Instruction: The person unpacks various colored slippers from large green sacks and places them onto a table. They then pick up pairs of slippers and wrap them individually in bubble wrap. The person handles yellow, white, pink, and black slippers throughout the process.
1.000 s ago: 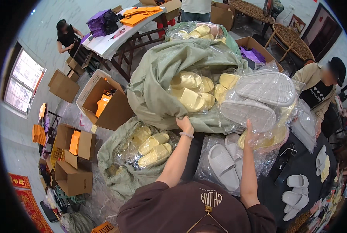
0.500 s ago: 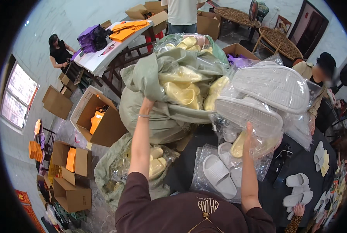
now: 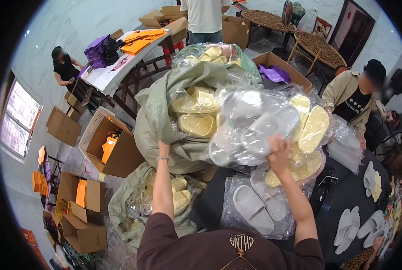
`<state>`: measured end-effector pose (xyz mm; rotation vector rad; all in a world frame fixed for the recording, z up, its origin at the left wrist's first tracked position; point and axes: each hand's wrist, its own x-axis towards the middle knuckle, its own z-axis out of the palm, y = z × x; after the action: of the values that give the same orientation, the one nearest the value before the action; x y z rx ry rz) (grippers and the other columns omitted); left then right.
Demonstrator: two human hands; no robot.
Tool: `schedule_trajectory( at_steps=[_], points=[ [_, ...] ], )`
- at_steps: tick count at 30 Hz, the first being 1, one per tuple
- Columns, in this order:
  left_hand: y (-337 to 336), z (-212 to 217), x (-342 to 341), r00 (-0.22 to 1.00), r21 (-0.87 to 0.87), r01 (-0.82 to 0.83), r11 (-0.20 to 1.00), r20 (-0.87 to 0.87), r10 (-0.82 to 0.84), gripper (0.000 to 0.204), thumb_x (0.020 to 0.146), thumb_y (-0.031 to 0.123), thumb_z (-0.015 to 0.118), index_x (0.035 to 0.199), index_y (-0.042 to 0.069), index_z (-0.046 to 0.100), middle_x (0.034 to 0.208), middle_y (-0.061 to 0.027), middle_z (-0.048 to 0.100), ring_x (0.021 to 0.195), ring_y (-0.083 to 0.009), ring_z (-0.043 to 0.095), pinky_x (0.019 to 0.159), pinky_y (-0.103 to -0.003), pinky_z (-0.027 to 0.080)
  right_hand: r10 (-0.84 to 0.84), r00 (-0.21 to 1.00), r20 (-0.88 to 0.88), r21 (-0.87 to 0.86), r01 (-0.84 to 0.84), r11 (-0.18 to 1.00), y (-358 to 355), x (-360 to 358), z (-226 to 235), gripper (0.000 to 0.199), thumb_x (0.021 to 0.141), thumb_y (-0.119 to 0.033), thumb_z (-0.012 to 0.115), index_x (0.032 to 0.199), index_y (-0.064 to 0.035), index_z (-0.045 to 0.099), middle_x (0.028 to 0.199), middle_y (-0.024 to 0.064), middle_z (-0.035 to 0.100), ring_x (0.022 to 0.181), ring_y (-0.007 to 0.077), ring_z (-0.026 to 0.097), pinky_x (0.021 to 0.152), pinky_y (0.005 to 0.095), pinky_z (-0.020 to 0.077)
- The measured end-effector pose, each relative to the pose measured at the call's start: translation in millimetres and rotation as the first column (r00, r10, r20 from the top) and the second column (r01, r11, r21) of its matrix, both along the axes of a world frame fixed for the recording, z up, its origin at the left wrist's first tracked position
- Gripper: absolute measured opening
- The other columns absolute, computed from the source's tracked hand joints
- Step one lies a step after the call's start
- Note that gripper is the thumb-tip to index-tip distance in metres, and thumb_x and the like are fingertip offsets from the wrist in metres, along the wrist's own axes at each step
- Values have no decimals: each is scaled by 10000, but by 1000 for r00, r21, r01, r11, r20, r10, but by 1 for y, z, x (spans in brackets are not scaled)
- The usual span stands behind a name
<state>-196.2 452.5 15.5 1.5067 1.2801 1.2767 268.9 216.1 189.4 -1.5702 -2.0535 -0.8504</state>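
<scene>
My left hand [image 3: 163, 148] grips the rim of a big pale green woven sack [image 3: 152, 101], its fingers partly hidden by the fabric. Inside lie yellow slippers [image 3: 197, 125] in clear bags. My right hand [image 3: 280, 152] is closed on the near side of a clear plastic bag of grey slippers [image 3: 259, 126], smeared by motion at the sack's right edge. Bagged yellow slippers [image 3: 314, 129] show just right of it. Closer to me, a bagged pair of grey slippers [image 3: 253, 209] lies flat on the black table [image 3: 307, 225].
A lower sack [image 3: 124, 216] with bagged yellow slippers stands left of the table. Loose grey slippers [image 3: 347, 229] and a black tool [image 3: 328, 191] are on the table's right. A co-worker [image 3: 356, 101] stands at the far right. Cardboard boxes [image 3: 120, 153] line the left floor.
My right hand has swung the bag of grey slippers left toward the sack, uncovering yellow slippers. Another person's hand at lower right has gone, and the grey slippers there lie differently.
</scene>
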Motion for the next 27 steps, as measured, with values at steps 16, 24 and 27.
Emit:
schedule_trajectory(
  at_steps=[16,24,27],
  points=[
    [-237,29,129,959,-394,-246,885,32,281,754,760,78,679,1364,8,232,1337,-208,267,1154,-297,426,960,-368,379,97,993,-61,-439,-114,891,-50,-21,-6,296,742,-62,558,1016,-166,605,1402,58,371,1304,247,334,1067,489,178],
    [-388,25,182,980,-360,42,932,-165,-108,656,753,97,652,1313,-17,329,1251,-200,373,1138,-302,423,941,-396,364,-468,321,-823,-442,156,884,-251,-3,33,214,777,-5,586,984,-33,635,893,120,643,846,273,614,753,335,471],
    [-415,9,188,875,-283,3,959,-463,-140,691,749,176,662,1320,-14,323,1243,-231,387,1139,-334,417,958,-427,339,-609,156,-778,-618,-19,786,-301,-7,7,169,795,-73,611,950,-15,642,851,140,648,820,274,628,731,347,478]
  ],
)
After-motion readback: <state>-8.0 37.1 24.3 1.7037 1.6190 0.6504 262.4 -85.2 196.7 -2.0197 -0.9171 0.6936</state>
